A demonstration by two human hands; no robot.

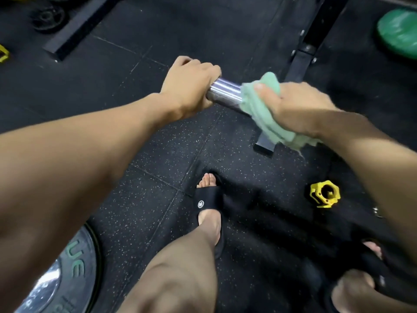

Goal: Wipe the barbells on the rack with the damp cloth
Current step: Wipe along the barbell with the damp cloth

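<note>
Rubber floor (158, 136) open below barbell (225, 92).

barbell sleeve (225, 92): shiny silver chrome, centre of frame
cloth (264, 114): pale mint green
floor mats (158, 159): black with fine pale speckles
collar clamp (325, 194): bright yellow with black, right of centre
second clamp (3, 54): yellow, left edge
weight plate (74, 274): black, green lettering, silver hub, lower left
round plate (399, 32): green, upper right
sandal (208, 199): black, small white round logo
</note>
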